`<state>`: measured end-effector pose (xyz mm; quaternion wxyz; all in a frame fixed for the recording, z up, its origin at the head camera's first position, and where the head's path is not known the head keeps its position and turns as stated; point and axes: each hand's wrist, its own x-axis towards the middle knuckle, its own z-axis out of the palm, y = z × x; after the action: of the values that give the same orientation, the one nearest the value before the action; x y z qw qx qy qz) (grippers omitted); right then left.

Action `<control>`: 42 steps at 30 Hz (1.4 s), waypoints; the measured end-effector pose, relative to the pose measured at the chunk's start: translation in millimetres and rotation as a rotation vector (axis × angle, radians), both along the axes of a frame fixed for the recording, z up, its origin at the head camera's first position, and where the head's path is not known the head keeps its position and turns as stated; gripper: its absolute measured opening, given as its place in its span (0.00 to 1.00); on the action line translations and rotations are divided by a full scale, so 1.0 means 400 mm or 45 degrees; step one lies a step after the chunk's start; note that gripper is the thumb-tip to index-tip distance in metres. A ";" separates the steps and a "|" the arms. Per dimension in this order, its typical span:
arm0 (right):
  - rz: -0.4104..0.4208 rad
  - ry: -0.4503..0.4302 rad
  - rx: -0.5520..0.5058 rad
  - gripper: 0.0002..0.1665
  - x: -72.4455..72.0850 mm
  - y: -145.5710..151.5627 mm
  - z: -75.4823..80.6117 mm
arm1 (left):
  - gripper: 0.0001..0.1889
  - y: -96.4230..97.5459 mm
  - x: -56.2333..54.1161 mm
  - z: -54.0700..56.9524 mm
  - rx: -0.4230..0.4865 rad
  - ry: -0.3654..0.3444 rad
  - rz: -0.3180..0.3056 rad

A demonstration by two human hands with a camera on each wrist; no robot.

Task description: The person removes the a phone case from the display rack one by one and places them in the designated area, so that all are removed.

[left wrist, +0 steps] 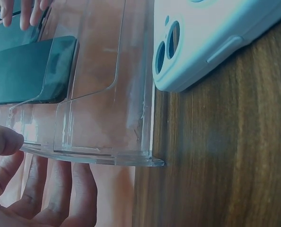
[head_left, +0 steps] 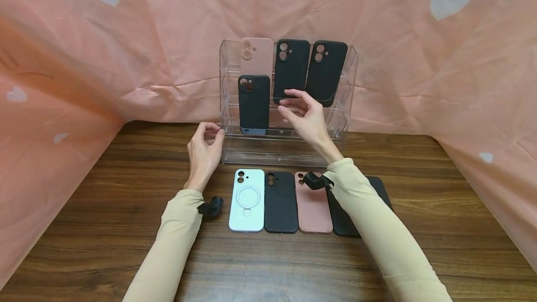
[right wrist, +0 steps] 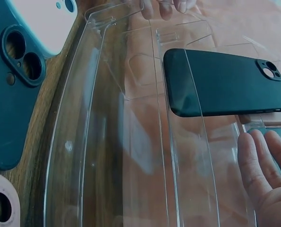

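A clear acrylic stepped display stand (head_left: 289, 157) stands at the back of the table. My left hand (head_left: 205, 150) grips its left side panel, thumb (left wrist: 10, 140) on one side of the edge and fingers on the other. My right hand (head_left: 308, 118) hovers before the upper tiers with nothing in it, its fingers (right wrist: 251, 161) extended. Just left of it, a black phone case (head_left: 254, 101) stands on the middle tier. On the top tier lean a pink phone case (head_left: 258, 59), partly hidden, a black case (head_left: 291, 69) and another black case (head_left: 327, 71).
Along the front of the stand lie a white phone case (head_left: 246, 216) with a ring, a black case (head_left: 281, 204), a pink case (head_left: 314, 211) and a black case (head_left: 341, 220) partly under my right forearm. Pink fabric (head_left: 398, 59) hangs around the wooden table (head_left: 105, 246).
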<state>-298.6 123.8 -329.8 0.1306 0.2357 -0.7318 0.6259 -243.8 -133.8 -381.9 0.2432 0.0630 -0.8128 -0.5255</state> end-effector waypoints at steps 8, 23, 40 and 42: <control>0.017 -0.026 0.032 0.27 -0.005 -0.015 -0.002 | 0.08 -0.001 0.000 -0.001 0.002 -0.001 -0.002; 0.012 -0.103 0.031 0.27 -0.018 -0.051 -0.008 | 0.08 0.001 0.000 -0.002 -0.001 0.004 -0.007; -0.030 -0.110 0.030 0.25 -0.026 -0.070 -0.008 | 0.08 0.001 -0.001 -0.004 -0.004 0.008 0.000; -0.037 -0.111 0.030 0.25 -0.026 -0.072 -0.008 | 0.08 0.001 -0.001 -0.004 -0.006 0.008 0.002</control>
<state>-309.1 94.9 -332.8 0.1048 0.1989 -0.7476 0.6249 -244.4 -133.5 -383.4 0.2463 0.0612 -0.8133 -0.5236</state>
